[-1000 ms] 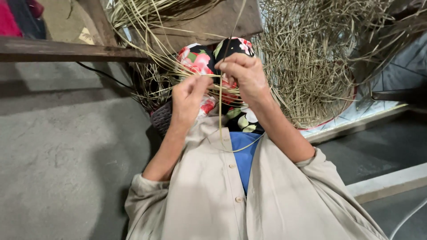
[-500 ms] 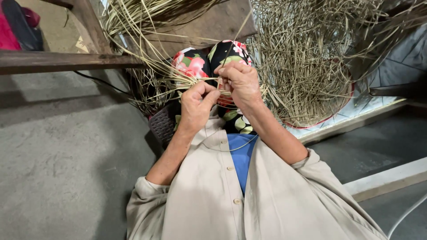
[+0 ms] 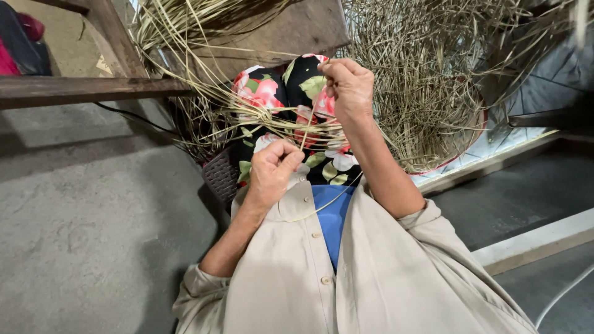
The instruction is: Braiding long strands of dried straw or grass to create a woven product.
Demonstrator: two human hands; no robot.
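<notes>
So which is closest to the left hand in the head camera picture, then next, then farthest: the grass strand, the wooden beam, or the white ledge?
1. Grass strand: pinched in the left hand, running up to the right hand.
2. Wooden beam: off to the upper left.
3. White ledge: far over on the right.

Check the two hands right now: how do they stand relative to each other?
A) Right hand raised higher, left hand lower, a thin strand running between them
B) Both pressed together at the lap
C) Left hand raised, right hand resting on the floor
A: the right hand pinches a pale strand up high, while the left hand closes its grip on it lower, above the floral cloth.
</notes>
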